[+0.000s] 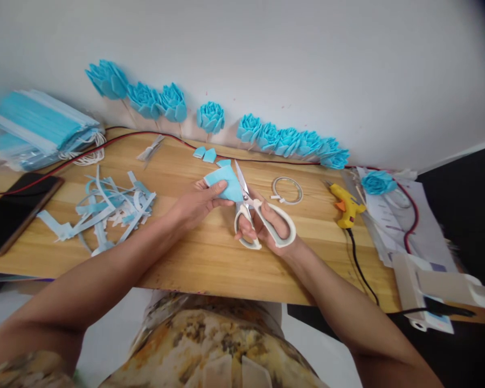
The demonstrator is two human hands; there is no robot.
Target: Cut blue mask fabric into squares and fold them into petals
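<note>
We find the left hand (202, 200) pinching a blue piece (227, 178) between thumb and fingers; the right hand (271, 216) grips scissors (246, 198) by the handles, above the table (210, 267). Their long axis slants forward-left; we cannot make out the second blade. Both forearms (153, 245) reach forward.

Seen from where I stand, 12 o'clock taken as forward. Left forearm (117, 267): bare, angled toward 1 to 2 o'clock. Left hand (208, 198): pinched, thumb (219, 186) on top, tip toward 2 o'clock, fingers (225, 202) bent below. Right forearm (331, 288): bare, angled toward 10 to 11 o'clock. Right hand (267, 226): gripping, digits (246, 231) curled, at left hand's 4 o'clock. Hands near, not touching.
</note>
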